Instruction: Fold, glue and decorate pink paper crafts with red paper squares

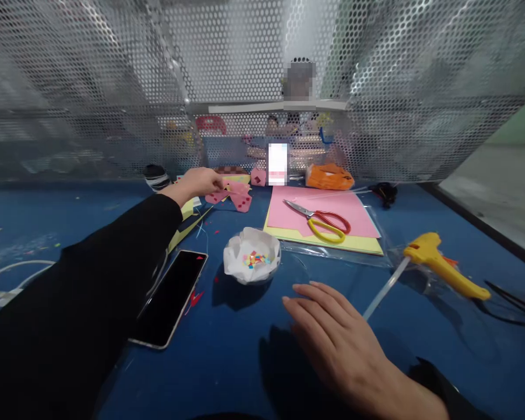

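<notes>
While the left hand (199,182) is stretched out beyond the white paper bowl (249,277) and to its left, I see its fingers bent inward, their tips close together at a pink paper piece (241,200) dotted with dark red squares; from my view I cannot tell whether they grip it or merely touch it. That pink piece lies past the bowl, a little to its left. The right hand (332,335) I have on the near right side of the bowl, palm down, fingers loosely extended side by side and grasping nothing; I cannot tell whether it rests on the blue table (236,373). Inside the bowl I make out small coloured bits (256,259). Left of the bowl and nearer me lies a dark-screened phone (170,303). Beyond the bowl on its right, scissors (308,213) with one red and one yellow handle lie on a pink sheet (284,213), with a yellow sheet (359,245) beneath. Well to the bowl's right is a yellow glue gun (441,265).
</notes>
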Available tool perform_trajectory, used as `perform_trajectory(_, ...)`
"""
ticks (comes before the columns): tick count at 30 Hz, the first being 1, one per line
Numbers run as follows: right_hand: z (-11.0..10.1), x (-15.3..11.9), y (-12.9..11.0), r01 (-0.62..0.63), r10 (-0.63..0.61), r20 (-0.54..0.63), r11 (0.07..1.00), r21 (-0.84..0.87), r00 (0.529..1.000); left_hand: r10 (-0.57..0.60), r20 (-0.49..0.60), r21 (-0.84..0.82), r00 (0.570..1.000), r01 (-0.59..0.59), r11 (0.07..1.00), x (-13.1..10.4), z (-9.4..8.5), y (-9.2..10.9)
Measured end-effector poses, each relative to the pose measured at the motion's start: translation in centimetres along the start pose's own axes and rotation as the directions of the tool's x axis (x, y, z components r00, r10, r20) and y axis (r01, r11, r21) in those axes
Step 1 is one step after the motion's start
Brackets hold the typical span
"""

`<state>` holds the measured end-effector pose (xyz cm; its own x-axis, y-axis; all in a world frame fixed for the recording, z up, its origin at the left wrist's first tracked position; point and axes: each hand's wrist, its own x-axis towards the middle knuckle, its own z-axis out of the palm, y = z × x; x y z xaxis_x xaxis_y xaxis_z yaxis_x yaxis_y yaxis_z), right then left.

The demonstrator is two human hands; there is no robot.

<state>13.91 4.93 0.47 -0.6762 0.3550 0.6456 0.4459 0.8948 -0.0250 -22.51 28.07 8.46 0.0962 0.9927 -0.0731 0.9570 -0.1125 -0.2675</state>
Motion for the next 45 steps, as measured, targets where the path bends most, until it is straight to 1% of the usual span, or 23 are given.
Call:
perform_trajectory(4, 0.0, -0.1, 0.0, -0.013, 0.013, 0.021, 1.0, 0.003, 1.0, 0.001, 0.003, 0.046, 1.0, -0.001, 0.999, -0.4, 0.8, -0.4)
perform_trajectory(9, 0.6, -0.2, -0.1, -0.018, 0.017, 0.057, 1.0, 0.017, 0.998, 0.016, 0.083, 0.049, 0.996, -0.02, 0.999, -1.0, 1.9, -1.0)
perform_trajectory(12, 0.9, 0.0, -0.3, -0.045, 0.042, 0.046, 0.998, 0.047, 0.998, 0.029, 0.102, 0.062, 0.994, -0.035, 0.997, -1.7, 2.2, -1.4)
perform_trajectory(14, 0.3, 0.2, -0.3, -0.088, 0.086, 0.024, 0.992, 0.089, 0.996, 0.033, 0.08, 0.077, 0.996, -0.04, 0.996, -2.3, 2.0, -1.4)
perform_trajectory(15, -0.3, 0.5, -0.2, -0.108, 0.106, 0.02, 0.988, 0.112, 0.994, 0.036, 0.061, 0.084, 0.998, -0.041, 0.996, -2.6, 1.7, -1.5)
perform_trajectory(17, -2.1, 1.5, 0.5, -0.115, 0.112, 0.027, 0.984, 0.135, 0.993, 0.045, 0.015, 0.096, 0.999, -0.046, 0.994, -3.3, 0.8, -1.4)
perform_trajectory(18, -3.0, 2.4, 1.1, -0.106, 0.101, 0.049, 0.986, 0.127, 0.994, 0.052, -0.009, 0.1, 0.999, -0.051, 0.994, -3.7, 0.3, -1.4)
perform_trajectory(19, -3.8, 3.5, 2.0, -0.057, 0.052, 0.048, 0.994, 0.098, 0.997, 0.061, -0.031, 0.102, 0.998, -0.057, 0.993, -4.0, -0.4, -1.3)
perform_trajectory(21, -4.5, 6.6, 4.2, -0.014, 0.014, 0.063, 1.0, 0.004, 0.998, 0.081, -0.065, 0.1, 0.995, -0.074, 0.992, -4.5, -1.6, -1.0)
perform_trajectory(22, -4.3, 8.5, 5.4, -0.016, 0.02, 0.062, 0.998, -0.066, 0.998, 0.091, -0.076, 0.096, 0.993, -0.084, 0.992, -4.8, -2.2, -0.8)
perform_trajectory(23, -3.6, 10.5, 6.6, -0.036, 0.049, 0.085, 0.989, -0.145, 0.995, 0.102, -0.085, 0.09, 0.991, -0.094, 0.991, -5.0, -2.7, -0.6)
perform_trajectory(24, -2.6, 12.5, 7.6, -0.063, 0.096, 0.153, 0.977, -0.205, 0.984, 0.112, -0.091, 0.083, 0.99, -0.104, 0.991, -5.2, -3.1, -0.4)
perform_trajectory(25, -1.3, 14.4, 8.5, -0.08, 0.135, 0.242, 0.971, -0.226, 0.961, 0.121, -0.096, 0.075, 0.988, -0.114, 0.991, -5.4, -3.4, -0.2)
perform_trajectory(26, 0.1, 16.0, 9.2, -0.069, 0.139, 0.349, 0.976, -0.207, 0.927, 0.128, -0.1, 0.068, 0.987, -0.121, 0.99, -5.6, -3.6, -0.1)
perform_trajectory(27, 1.6, 17.4, 9.7, -0.048, 0.121, 0.402, 0.981, -0.186, 0.908, 0.133, -0.103, 0.06, 0.986, -0.127, 0.99, -5.9, -3.6, -0.1)
perform_trajectory(29, 4.5, 19.1, 10.4, -0.047, 0.123, 0.46, 0.984, -0.172, 0.879, 0.138, -0.099, 0.046, 0.985, -0.133, 0.99, -6.2, -3.4, -0.4)
perform_trajectory(32, 7.6, 19.8, 11.1, -0.111, 0.186, 0.502, 0.978, -0.176, 0.845, 0.135, -0.072, 0.02, 0.988, -0.134, 0.991, -6.2, -2.6, -1.3)
perform_trajectory(35, 9.6, 20.2, 12.2, -0.212, 0.277, 0.509, 0.96, -0.182, 0.815, 0.125, -0.046, -0.013, 0.991, -0.126, 0.992, -5.5, -1.7, -2.4)
perform_trajectory(38, 11.3, 21.3, 13.5, -0.304, 0.358, 0.516, 0.934, -0.188, 0.778, 0.101, -0.022, -0.043, 0.995, -0.102, 0.994, -3.9, -0.9, -3.7)
perform_trajectory(41, 13.2, 22.9, 14.7, -0.363, 0.414, 0.538, 0.909, -0.204, 0.734, 0.061, -0.002, -0.067, 0.998, -0.061, 0.996, -2.0, 0.0, -4.8)
perform_trajectory(43, 14.6, 23.7, 15.3, -0.392, 0.45, 0.54, 0.891, -0.227, 0.711, 0.038, -0.003, -0.082, 0.999, -0.038, 0.996, -0.7, 0.7, -5.2)
perform_trajectory(45, 15.9, 24.3, 15.8, -0.415, 0.481, 0.529, 0.875, -0.249, 0.699, 0.015, -0.025, -0.09, 1.0, -0.017, 0.996, 0.4, 1.3, -5.5)
